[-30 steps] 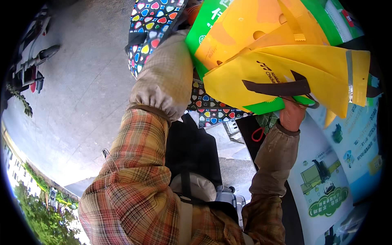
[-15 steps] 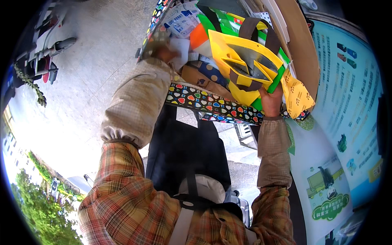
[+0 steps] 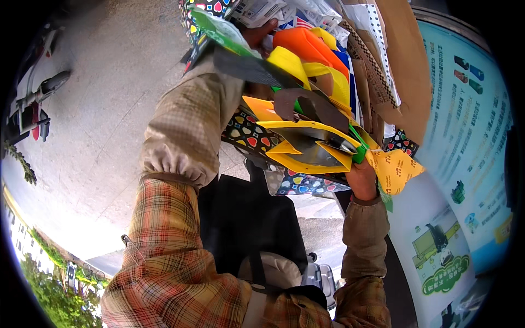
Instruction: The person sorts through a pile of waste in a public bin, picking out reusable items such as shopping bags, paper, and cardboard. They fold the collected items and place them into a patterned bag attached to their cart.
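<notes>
My right hand (image 3: 362, 180) is closed on the near right edge of a yellow bag (image 3: 298, 128) with an open mouth and a grey inside. A dark brown strap (image 3: 306, 104) lies behind its mouth. Beside that hand hangs a crumpled yellow printed wrapper (image 3: 395, 168). My left hand (image 3: 257, 35) reaches deep among packets, its visible fingers stretched out; the rest is hidden behind a green and clear plastic bag (image 3: 219, 30). Both hands are over a black bag patterned with coloured hearts (image 3: 249, 131). An orange pouch (image 3: 311, 46) and yellow straps lie between them.
Flat cardboard (image 3: 407, 71) stands upright along the right of the patterned bag. A blue and white printed board (image 3: 465, 136) is farther right. A black bag (image 3: 251, 218) hangs against my front. Bicycles (image 3: 38, 104) are on the pavement at left.
My left hand has pushed farther in, and the green plastic bag now lies over its wrist. The yellow bag has come nearer to me with my right hand, uncovering the orange pouch.
</notes>
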Action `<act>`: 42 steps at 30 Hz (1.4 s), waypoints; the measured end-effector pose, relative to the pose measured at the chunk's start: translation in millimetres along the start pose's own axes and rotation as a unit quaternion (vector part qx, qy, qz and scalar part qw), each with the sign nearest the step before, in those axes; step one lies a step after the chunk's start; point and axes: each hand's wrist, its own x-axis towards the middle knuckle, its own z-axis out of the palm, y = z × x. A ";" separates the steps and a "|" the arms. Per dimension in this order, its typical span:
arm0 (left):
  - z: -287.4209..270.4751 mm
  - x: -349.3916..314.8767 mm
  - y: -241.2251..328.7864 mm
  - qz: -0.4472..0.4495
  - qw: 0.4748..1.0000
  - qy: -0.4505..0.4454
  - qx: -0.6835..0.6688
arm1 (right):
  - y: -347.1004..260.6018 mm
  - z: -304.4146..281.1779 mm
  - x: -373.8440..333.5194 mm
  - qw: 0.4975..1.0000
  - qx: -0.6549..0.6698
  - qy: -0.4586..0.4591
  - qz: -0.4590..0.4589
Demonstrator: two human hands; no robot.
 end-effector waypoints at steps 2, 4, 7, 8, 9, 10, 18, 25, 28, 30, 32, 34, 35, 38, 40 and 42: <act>10.5 3.8 14.3 -0.249 0.966 -0.008 0.064 | 0.3 13.4 27.4 0.963 -0.234 0.044 -0.124; -10.1 -1.3 8.0 -0.296 0.951 -0.067 0.059 | 7.6 33.4 66.2 0.972 -0.222 0.053 -0.055; -86.9 -40.2 -2.5 -0.083 0.977 -0.195 -0.029 | 13.3 43.5 87.5 0.965 -0.245 0.077 0.059; -93.3 -53.2 -2.5 -0.054 0.989 -0.135 -0.010 | 18.4 46.1 90.5 0.961 -0.250 0.096 0.065; -88.7 -67.4 3.6 -0.031 0.996 -0.077 0.010 | 24.0 45.7 92.1 0.956 -0.258 0.117 0.078; -67.6 -88.1 12.1 -0.052 0.993 0.078 0.078 | 31.4 43.3 98.3 0.950 -0.277 0.113 0.094; 60.1 -258.7 -14.6 -0.016 0.675 -0.182 0.715 | -15.8 7.8 119.2 0.985 -0.143 -0.063 0.078; 97.7 -284.2 -20.0 0.001 0.569 -0.270 0.777 | -85.7 60.6 88.5 0.964 -0.260 -0.055 0.009; 98.0 -291.9 -23.9 -0.013 0.625 -0.230 0.745 | -52.0 103.3 110.6 0.946 -0.322 0.037 -0.023; 99.6 -301.6 -28.1 0.007 0.687 -0.169 0.707 | -37.6 107.2 134.1 0.931 -0.353 0.074 -0.051; 147.7 -316.5 3.0 0.083 0.731 -0.166 0.656 | -27.1 115.4 136.2 0.933 -0.353 0.065 -0.028; 155.3 -312.4 9.5 0.114 0.765 -0.135 0.620 | -24.2 115.4 134.4 0.941 -0.335 0.051 -0.013; 149.7 -311.5 5.7 0.086 0.780 -0.107 0.611 | -21.9 111.0 127.0 0.937 -0.348 0.008 -0.013; 137.0 -312.5 8.5 0.085 0.815 -0.035 0.572 | -35.2 73.1 104.1 0.967 -0.252 -0.024 -0.025; 136.5 -315.3 5.8 0.080 0.833 -0.018 0.548 | -60.1 43.4 80.4 0.962 -0.216 0.104 -0.128; 138.7 -315.6 -3.3 0.059 0.824 -0.016 0.564 | -100.5 32.0 52.6 0.983 -0.082 0.106 -0.129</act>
